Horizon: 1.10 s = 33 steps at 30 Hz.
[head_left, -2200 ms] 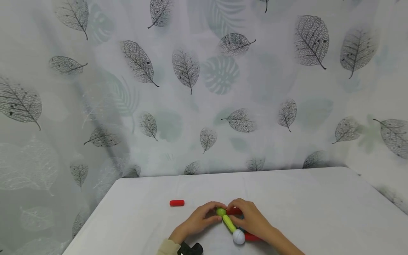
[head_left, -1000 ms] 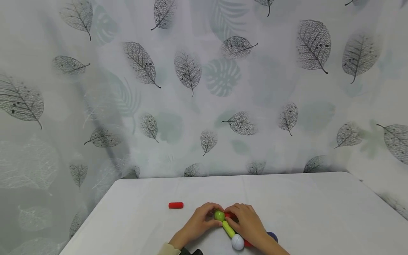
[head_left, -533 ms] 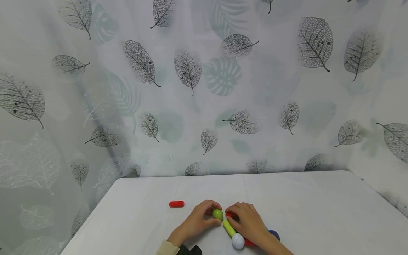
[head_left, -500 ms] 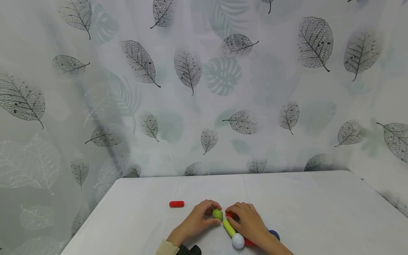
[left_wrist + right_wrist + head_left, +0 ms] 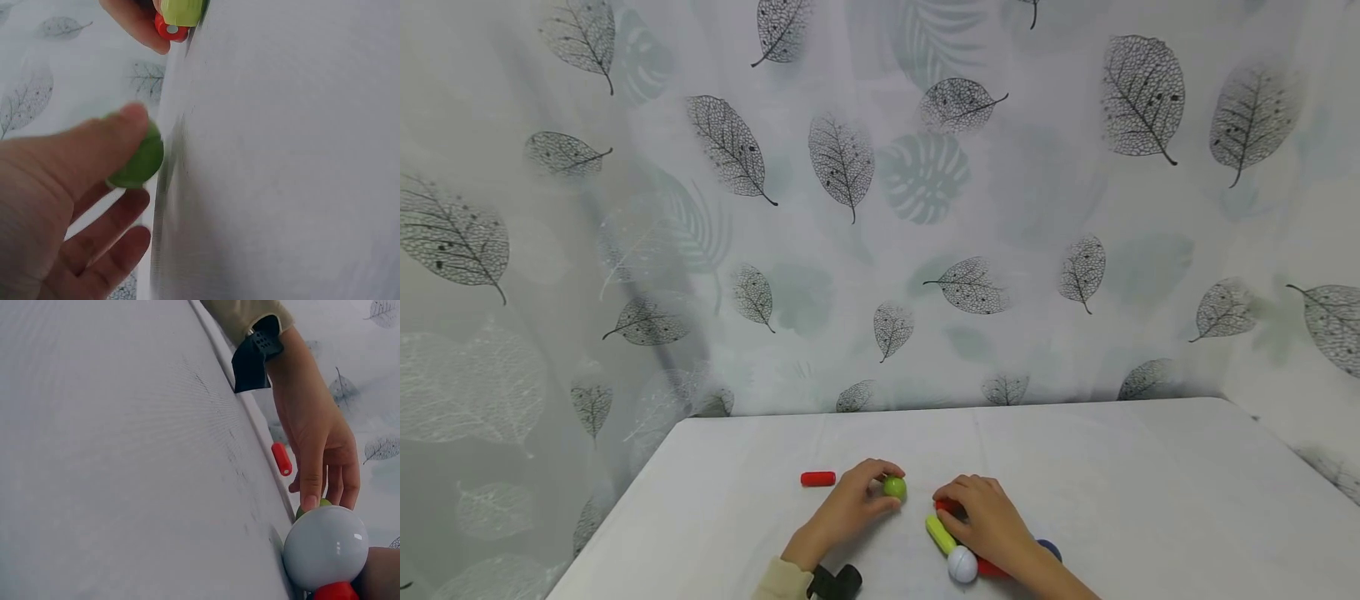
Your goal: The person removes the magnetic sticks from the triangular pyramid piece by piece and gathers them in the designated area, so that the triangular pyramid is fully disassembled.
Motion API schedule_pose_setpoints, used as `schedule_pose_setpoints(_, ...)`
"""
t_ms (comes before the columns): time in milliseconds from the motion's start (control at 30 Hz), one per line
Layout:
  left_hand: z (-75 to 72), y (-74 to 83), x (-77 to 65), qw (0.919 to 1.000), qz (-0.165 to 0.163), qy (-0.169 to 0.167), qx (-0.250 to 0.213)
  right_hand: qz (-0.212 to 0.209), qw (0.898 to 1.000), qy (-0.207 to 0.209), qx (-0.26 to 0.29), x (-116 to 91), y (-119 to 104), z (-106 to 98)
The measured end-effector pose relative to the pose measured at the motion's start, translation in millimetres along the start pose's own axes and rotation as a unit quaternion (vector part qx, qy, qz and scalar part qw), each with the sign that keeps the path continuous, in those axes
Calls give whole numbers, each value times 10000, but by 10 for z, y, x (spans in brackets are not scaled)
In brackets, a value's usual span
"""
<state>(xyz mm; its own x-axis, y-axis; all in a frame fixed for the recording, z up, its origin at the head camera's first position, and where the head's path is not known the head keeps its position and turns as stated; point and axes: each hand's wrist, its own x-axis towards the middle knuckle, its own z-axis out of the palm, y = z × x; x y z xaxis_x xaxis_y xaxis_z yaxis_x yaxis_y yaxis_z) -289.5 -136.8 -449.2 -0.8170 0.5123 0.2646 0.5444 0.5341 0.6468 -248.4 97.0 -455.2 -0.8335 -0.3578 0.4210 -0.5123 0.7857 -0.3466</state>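
Head view: the left hand (image 5: 852, 502) has drawn the green ball (image 5: 895, 488) away from the yellow stick (image 5: 940, 534) and red stick (image 5: 945, 506); a plain gap now separates them. Judged from this, the ball is detached and that end of the group is unjoined. Left hand: thumb and forefinger nearly closed, pinching the ball; other fingers loosely extended. Right hand (image 5: 988, 523): fingers curved, gripping the red stick. The yellow stick lies just left of the right hand, its near end meeting the white ball (image 5: 962, 565). The green ball appears round, bright in the head view, darker in the left wrist view, where blur hides surface detail. Contact with the bench (image 5: 1120, 467) cannot be determined.
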Motion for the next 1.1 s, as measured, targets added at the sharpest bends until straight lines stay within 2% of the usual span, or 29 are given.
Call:
schedule_pose_setpoints(133,-29,2,0,9984,-375,295,315,30,10000,-53,-2,6,5,4)
schedule_pose_setpoints(233,-53,-4,7,9968,-504,453,414,35,10000,-60,-11,9,10,1)
schedule_pose_setpoints(433,-100,-32,8,9964,-341,691,339,-63,10000,4,-55,13,25,-1)
schedule_pose_setpoints(600,-139,-43,-30,9945,-178,910,482,-129,9999,-38,-18,6,22,-2)
schedule_pose_setpoints(967,-174,-74,-41,9949,-99,785,626,-178,9998,-63,-44,18,24,-15)
schedule_pose_setpoints(1100,-167,-92,-38,9953,-173,707,635,-142,9998,-112,-21,14,22,-6)
